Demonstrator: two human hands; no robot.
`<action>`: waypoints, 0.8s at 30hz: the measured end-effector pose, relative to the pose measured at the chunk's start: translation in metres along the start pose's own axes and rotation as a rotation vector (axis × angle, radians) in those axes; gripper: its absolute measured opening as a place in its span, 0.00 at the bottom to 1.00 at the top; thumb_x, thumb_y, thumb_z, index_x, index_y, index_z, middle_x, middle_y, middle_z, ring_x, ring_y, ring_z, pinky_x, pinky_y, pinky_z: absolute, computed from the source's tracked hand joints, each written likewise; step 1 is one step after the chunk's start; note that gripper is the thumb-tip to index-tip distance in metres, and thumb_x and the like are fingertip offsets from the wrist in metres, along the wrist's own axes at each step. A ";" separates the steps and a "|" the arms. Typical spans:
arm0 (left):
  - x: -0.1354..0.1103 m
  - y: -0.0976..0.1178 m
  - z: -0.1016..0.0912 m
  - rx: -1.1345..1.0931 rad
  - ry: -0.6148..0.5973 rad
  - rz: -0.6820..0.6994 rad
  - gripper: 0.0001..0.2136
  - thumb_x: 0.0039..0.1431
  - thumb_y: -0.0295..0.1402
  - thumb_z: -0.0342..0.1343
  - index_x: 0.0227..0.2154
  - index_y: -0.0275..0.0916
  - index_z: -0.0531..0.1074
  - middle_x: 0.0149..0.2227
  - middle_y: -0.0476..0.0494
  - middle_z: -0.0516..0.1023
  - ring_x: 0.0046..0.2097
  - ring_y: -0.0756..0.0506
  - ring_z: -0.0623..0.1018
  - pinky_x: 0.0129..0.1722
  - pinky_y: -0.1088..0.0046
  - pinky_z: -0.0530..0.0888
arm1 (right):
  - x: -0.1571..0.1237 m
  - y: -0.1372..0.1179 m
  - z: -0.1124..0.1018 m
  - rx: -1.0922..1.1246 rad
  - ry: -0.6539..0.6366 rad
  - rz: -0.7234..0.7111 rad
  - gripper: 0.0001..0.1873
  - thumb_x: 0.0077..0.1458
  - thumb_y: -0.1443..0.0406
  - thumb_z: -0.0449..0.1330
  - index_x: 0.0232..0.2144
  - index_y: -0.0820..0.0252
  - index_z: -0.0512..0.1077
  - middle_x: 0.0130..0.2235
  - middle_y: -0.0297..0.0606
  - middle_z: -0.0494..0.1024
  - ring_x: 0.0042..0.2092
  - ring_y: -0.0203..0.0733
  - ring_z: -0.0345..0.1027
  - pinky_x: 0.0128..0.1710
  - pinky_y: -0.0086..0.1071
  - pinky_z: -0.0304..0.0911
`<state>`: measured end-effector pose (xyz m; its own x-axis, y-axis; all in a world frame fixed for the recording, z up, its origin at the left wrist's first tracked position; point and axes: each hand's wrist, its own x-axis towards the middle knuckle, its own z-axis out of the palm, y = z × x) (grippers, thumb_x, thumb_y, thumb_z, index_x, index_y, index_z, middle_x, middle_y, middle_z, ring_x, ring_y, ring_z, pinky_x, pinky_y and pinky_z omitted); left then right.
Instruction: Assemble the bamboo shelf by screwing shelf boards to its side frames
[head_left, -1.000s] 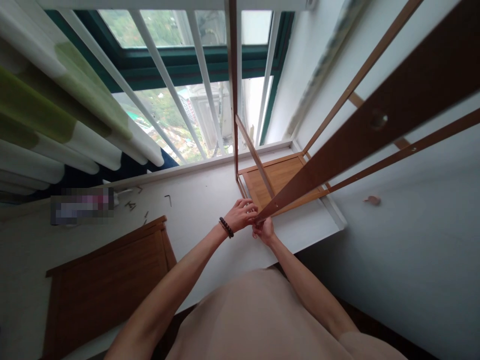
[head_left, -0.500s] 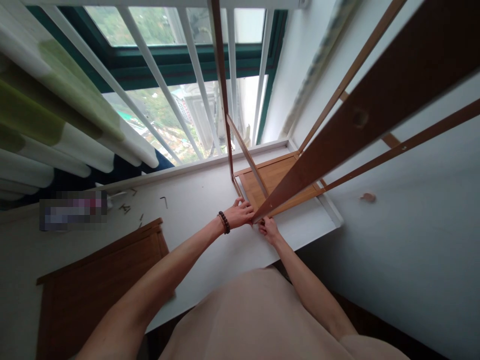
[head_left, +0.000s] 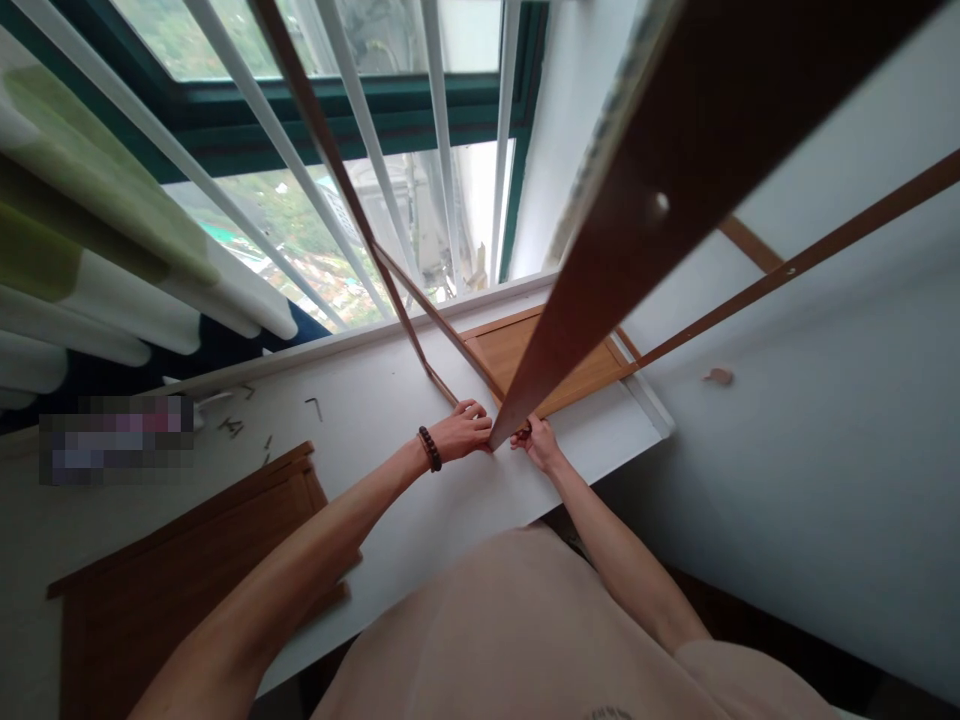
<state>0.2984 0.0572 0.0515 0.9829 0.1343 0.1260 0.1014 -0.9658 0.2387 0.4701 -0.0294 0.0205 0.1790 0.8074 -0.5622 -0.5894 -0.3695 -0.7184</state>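
Note:
A brown wooden side frame (head_left: pixel 517 385), with two long posts joined by a crossbar, leans up and toward me. My left hand (head_left: pixel 466 430), with a dark bead bracelet at the wrist, is closed around the low end of its near post. Just right of that post, my right hand (head_left: pixel 538 441) has its fingers curled at the near corner of a lighter wooden shelf panel (head_left: pixel 574 375); part of the grip is hidden. The panel's far end meets a second side frame (head_left: pixel 720 318) by the wall. Between the first frame and the panel's near end there is a gap.
Another wooden panel (head_left: pixel 187 570) lies on the white ledge (head_left: pixel 390 500) to the left. Near it are an Allen key (head_left: pixel 313 408) and several small bolts (head_left: pixel 231 428). White window bars (head_left: pixel 442 130) and a curtain (head_left: pixel 97 240) stand behind; a wall (head_left: pixel 810 450) bounds the right.
The near side frame has swung left and away from the panel, widening the gap. My left hand shifted slightly left with it, while my right hand stayed by the panel corner.

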 end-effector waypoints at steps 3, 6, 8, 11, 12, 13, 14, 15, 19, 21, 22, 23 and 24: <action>0.000 0.000 -0.007 -0.017 -0.002 -0.024 0.10 0.59 0.38 0.46 0.28 0.41 0.69 0.30 0.48 0.71 0.41 0.46 0.64 0.46 0.66 0.53 | 0.000 -0.003 0.001 0.007 0.008 0.018 0.19 0.45 0.52 0.58 0.21 0.64 0.65 0.13 0.29 0.64 0.16 0.34 0.62 0.15 0.27 0.62; 0.003 -0.002 -0.012 -0.020 -0.006 -0.026 0.10 0.59 0.37 0.46 0.29 0.41 0.69 0.30 0.47 0.71 0.40 0.46 0.64 0.46 0.67 0.53 | 0.001 -0.005 0.001 0.010 -0.003 0.031 0.19 0.46 0.53 0.58 0.22 0.64 0.66 0.13 0.29 0.64 0.16 0.33 0.63 0.15 0.26 0.62; 0.005 -0.002 -0.013 -0.016 -0.016 -0.014 0.10 0.59 0.37 0.46 0.29 0.41 0.69 0.30 0.47 0.71 0.40 0.46 0.63 0.46 0.67 0.53 | 0.001 -0.006 0.001 0.011 -0.007 0.031 0.18 0.46 0.53 0.58 0.23 0.65 0.67 0.14 0.30 0.66 0.16 0.33 0.63 0.14 0.26 0.61; 0.006 -0.002 -0.011 -0.002 -0.037 0.013 0.10 0.59 0.38 0.47 0.29 0.40 0.69 0.31 0.47 0.71 0.40 0.46 0.63 0.46 0.67 0.53 | 0.000 -0.006 0.002 0.023 -0.005 0.031 0.17 0.46 0.54 0.58 0.23 0.65 0.67 0.15 0.32 0.69 0.16 0.33 0.62 0.14 0.26 0.62; 0.005 -0.001 -0.010 0.003 -0.045 0.022 0.10 0.58 0.38 0.47 0.29 0.40 0.69 0.31 0.47 0.71 0.40 0.46 0.63 0.46 0.67 0.53 | 0.000 -0.006 0.003 0.029 -0.003 0.032 0.17 0.46 0.55 0.58 0.23 0.65 0.67 0.15 0.32 0.69 0.16 0.33 0.62 0.14 0.26 0.63; 0.005 -0.001 -0.009 0.008 -0.053 0.031 0.10 0.58 0.39 0.47 0.29 0.40 0.69 0.31 0.47 0.71 0.41 0.46 0.63 0.45 0.67 0.54 | -0.001 -0.006 0.004 0.034 -0.001 0.032 0.16 0.46 0.55 0.58 0.23 0.65 0.66 0.15 0.32 0.69 0.15 0.33 0.62 0.15 0.27 0.63; 0.005 0.000 -0.009 0.013 -0.058 0.035 0.10 0.59 0.39 0.47 0.29 0.40 0.69 0.31 0.47 0.71 0.40 0.46 0.63 0.45 0.67 0.54 | -0.001 -0.006 0.004 0.039 -0.001 0.030 0.16 0.46 0.56 0.58 0.22 0.65 0.66 0.15 0.32 0.68 0.16 0.33 0.62 0.15 0.27 0.63; 0.005 0.001 -0.009 0.019 -0.060 0.035 0.10 0.59 0.38 0.46 0.29 0.40 0.69 0.31 0.47 0.70 0.40 0.46 0.63 0.45 0.67 0.54 | -0.002 -0.006 0.005 0.040 -0.001 0.030 0.16 0.47 0.56 0.58 0.22 0.66 0.66 0.15 0.32 0.68 0.16 0.33 0.63 0.15 0.27 0.64; 0.005 0.003 -0.010 0.048 -0.054 0.019 0.09 0.60 0.34 0.46 0.29 0.39 0.68 0.29 0.47 0.69 0.38 0.47 0.64 0.44 0.67 0.55 | -0.002 -0.006 0.006 0.050 -0.008 0.023 0.16 0.47 0.56 0.58 0.23 0.66 0.67 0.15 0.32 0.69 0.16 0.33 0.62 0.15 0.26 0.63; 0.006 0.002 -0.011 0.063 -0.043 0.021 0.08 0.59 0.33 0.46 0.29 0.40 0.68 0.29 0.47 0.69 0.38 0.47 0.64 0.43 0.67 0.56 | 0.000 -0.004 0.005 0.056 -0.006 0.024 0.15 0.47 0.57 0.57 0.24 0.66 0.67 0.15 0.32 0.68 0.15 0.33 0.62 0.14 0.26 0.63; 0.006 0.001 -0.010 0.067 -0.039 0.029 0.07 0.59 0.32 0.46 0.30 0.40 0.68 0.29 0.47 0.69 0.38 0.46 0.64 0.43 0.67 0.56 | 0.001 -0.003 0.005 0.058 -0.006 0.025 0.15 0.47 0.57 0.57 0.24 0.66 0.66 0.14 0.32 0.68 0.15 0.33 0.62 0.14 0.26 0.63; 0.006 0.000 -0.010 0.070 -0.037 0.040 0.07 0.59 0.32 0.46 0.31 0.41 0.68 0.30 0.47 0.70 0.39 0.46 0.64 0.43 0.67 0.56 | 0.002 -0.002 0.004 0.058 -0.006 0.027 0.15 0.47 0.57 0.57 0.24 0.66 0.66 0.14 0.32 0.68 0.15 0.33 0.62 0.14 0.26 0.63; 0.006 -0.002 -0.009 0.074 -0.038 0.051 0.07 0.59 0.33 0.46 0.32 0.41 0.68 0.31 0.47 0.70 0.39 0.46 0.64 0.43 0.66 0.56 | 0.003 -0.001 0.003 0.058 -0.008 0.030 0.16 0.47 0.56 0.57 0.23 0.66 0.66 0.14 0.31 0.68 0.15 0.33 0.62 0.14 0.26 0.63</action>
<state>0.3026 0.0619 0.0606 0.9921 0.0770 0.0993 0.0603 -0.9851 0.1614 0.4686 -0.0256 0.0206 0.1549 0.8000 -0.5796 -0.6389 -0.3664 -0.6765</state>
